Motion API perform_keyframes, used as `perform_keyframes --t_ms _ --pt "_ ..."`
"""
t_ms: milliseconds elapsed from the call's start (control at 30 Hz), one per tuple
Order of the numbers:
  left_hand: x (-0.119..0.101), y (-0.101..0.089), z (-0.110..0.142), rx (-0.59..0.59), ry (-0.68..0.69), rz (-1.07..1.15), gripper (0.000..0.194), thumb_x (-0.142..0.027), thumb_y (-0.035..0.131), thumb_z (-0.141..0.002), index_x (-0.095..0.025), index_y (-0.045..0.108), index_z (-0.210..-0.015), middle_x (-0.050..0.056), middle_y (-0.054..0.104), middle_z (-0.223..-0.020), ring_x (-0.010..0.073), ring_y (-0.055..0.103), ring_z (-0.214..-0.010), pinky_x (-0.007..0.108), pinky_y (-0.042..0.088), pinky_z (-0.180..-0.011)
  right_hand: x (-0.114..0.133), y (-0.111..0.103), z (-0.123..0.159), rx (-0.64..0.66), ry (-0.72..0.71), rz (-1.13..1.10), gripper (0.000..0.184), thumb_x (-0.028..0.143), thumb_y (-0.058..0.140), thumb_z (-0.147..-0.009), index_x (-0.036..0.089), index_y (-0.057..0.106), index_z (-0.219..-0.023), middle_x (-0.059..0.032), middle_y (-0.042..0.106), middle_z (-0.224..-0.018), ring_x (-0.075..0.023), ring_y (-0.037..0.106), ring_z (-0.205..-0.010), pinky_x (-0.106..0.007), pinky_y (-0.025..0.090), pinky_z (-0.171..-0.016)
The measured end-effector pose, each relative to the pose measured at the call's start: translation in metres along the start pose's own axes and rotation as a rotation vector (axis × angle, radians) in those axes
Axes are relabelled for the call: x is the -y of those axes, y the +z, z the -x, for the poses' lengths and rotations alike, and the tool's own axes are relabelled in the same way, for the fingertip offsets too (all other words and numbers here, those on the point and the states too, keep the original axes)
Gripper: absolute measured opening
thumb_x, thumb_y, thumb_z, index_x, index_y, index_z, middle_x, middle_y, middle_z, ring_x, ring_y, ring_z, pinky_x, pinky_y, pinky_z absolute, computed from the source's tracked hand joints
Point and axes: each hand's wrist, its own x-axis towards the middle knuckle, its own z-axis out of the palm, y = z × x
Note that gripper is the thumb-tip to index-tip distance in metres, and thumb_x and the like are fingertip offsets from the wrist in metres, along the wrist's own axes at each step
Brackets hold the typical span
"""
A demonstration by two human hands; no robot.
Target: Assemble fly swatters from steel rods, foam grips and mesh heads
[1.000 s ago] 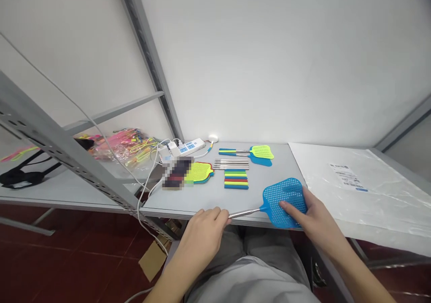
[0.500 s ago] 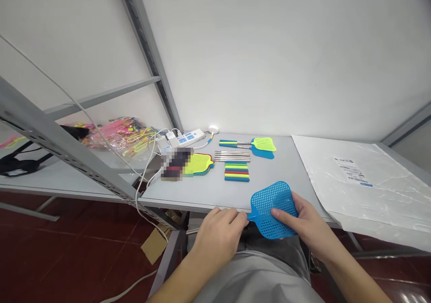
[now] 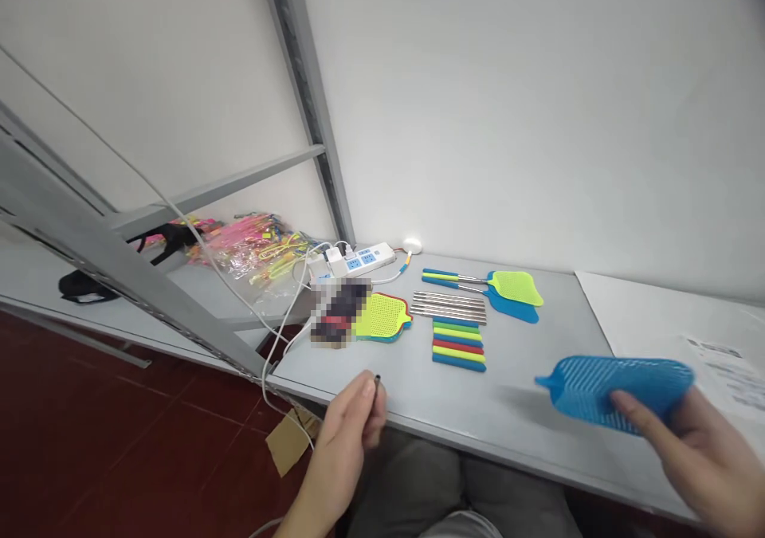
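Observation:
In my right hand (image 3: pixel 687 442) is a blue fly swatter head (image 3: pixel 610 386), pinched at its mesh, its short neck pointing left above the table. My left hand (image 3: pixel 352 414) is closed around a thin metal rod (image 3: pixel 377 379) at the table's front edge; only its dark end shows above the fingers. The rod and the swatter head are apart. Between the hands and the wall lie a row of metal rods (image 3: pixel 448 307), several coloured handle grips (image 3: pixel 459 347), and a stack of swatter heads with a yellow one (image 3: pixel 386 317) on top.
Whole fly swatters, yellow (image 3: pixel 517 287) and blue (image 3: pixel 515 308), lie at the back. A white power strip (image 3: pixel 364 259) with cables stands near the shelf post (image 3: pixel 314 92). White packaging (image 3: pixel 633 307) covers the right side. Bagged colourful cords (image 3: pixel 256 243) lie left.
My hands have moved apart: the right carried the blue swatter head rightward and tilted it, while the left turned upward with the rod. The camera view has shifted left.

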Motion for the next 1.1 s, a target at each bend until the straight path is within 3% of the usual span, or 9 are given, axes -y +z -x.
perform_keyframes --t_ms 167,267,367,433,567,700,867,1000,1100 --pt "0.001 0.02 -0.016 0.245 -0.301 0.492 0.052 -0.062 0.048 -0.089 -0.019 0.039 -0.06 -0.009 0.024 -0.05 0.0046 0.013 -0.041 0.02 0.012 -0.041 0.067 0.044 -0.026 0.489 -0.289 0.02 0.035 0.046 0.07 -0.082 0.026 0.067 -0.111 -0.0065 0.073 -0.106 -0.0261 0.069 -0.094 -0.031 0.057 -0.077" --pt "0.0 0.026 -0.022 0.254 -0.281 0.578 0.053 -0.068 0.049 -0.085 -0.019 0.045 -0.067 -0.009 0.031 -0.051 0.0031 0.014 -0.039 0.018 0.012 -0.038 0.119 0.065 -0.058 0.849 -0.494 0.0 0.023 0.039 0.061 -0.091 0.032 0.071 -0.111 -0.0025 0.074 -0.103 -0.0211 0.069 -0.093 -0.029 0.054 -0.082" --pt "-0.002 0.024 -0.025 0.198 -0.191 0.518 0.056 -0.074 0.06 -0.075 -0.02 0.054 -0.085 -0.01 0.034 -0.049 0.0023 0.017 -0.036 0.016 0.016 -0.036 0.154 0.092 -0.092 1.014 -0.573 -0.066 0.025 0.038 0.066 -0.089 0.036 0.07 -0.114 0.0014 0.074 -0.099 -0.0178 0.068 -0.09 -0.027 0.053 -0.08" --pt "-0.001 0.024 -0.027 0.112 -0.18 0.44 0.057 -0.071 0.068 -0.072 -0.02 0.055 -0.093 -0.011 0.036 -0.048 0.003 0.023 -0.035 0.016 0.02 -0.036 0.165 0.115 -0.105 0.94 -0.556 -0.065 0.036 0.041 0.072 -0.083 0.037 0.067 -0.118 0.0013 0.072 -0.108 -0.0197 0.067 -0.099 -0.03 0.053 -0.087" --pt "0.004 0.025 -0.038 -0.183 -0.238 0.421 0.056 -0.068 0.072 -0.07 -0.021 0.053 -0.092 -0.011 0.042 -0.051 0.0024 0.026 -0.037 0.015 0.02 -0.036 0.173 0.158 -0.103 0.551 -0.511 -0.017 0.066 0.045 0.071 -0.081 0.032 0.046 -0.141 -0.0081 0.054 -0.138 -0.0283 0.049 -0.129 -0.045 0.045 -0.104" --pt "0.007 0.022 -0.053 -0.268 -0.361 0.56 0.059 -0.072 0.073 -0.064 -0.022 0.044 -0.078 -0.013 0.035 -0.045 0.0016 0.02 -0.034 0.016 0.017 -0.036 0.173 0.181 -0.09 0.617 -0.614 0.084 0.11 0.049 0.083 -0.063 0.028 0.022 -0.152 -0.0141 0.039 -0.149 -0.0346 0.04 -0.135 -0.05 0.045 -0.103" --pt "0.008 0.008 -0.064 -0.2 -0.52 0.697 0.063 -0.073 0.074 -0.06 -0.022 0.046 -0.085 -0.012 0.048 -0.059 -0.0016 0.013 -0.03 0.017 0.01 -0.034 0.167 0.204 -0.102 0.604 -0.694 0.202 0.095 0.039 0.074 -0.074 0.024 0.022 -0.152 -0.0146 0.048 -0.141 -0.0318 0.047 -0.127 -0.05 0.044 -0.103" --pt "0.006 -0.015 -0.06 -0.234 -0.428 0.691 0.06 -0.066 0.074 -0.069 -0.024 0.053 -0.106 -0.005 0.061 -0.085 -0.0041 0.015 -0.032 0.015 0.008 -0.034 0.155 0.223 -0.118 0.544 -0.684 0.302 0.095 0.046 0.074 -0.07 0.012 0.033 -0.148 -0.0191 0.053 -0.137 -0.035 0.049 -0.124 -0.052 0.041 -0.105" --pt "0.006 -0.041 -0.05 -0.257 -0.359 0.77 0.051 -0.067 0.067 -0.075 -0.025 0.056 -0.103 -0.007 0.058 -0.076 -0.0034 0.009 -0.034 0.013 0.008 -0.033 0.146 0.234 -0.123 0.553 -0.647 0.378 0.091 0.049 0.073 -0.07 0.008 0.041 -0.144 -0.0198 0.057 -0.134 -0.0357 0.051 -0.121 -0.053 0.04 -0.105"
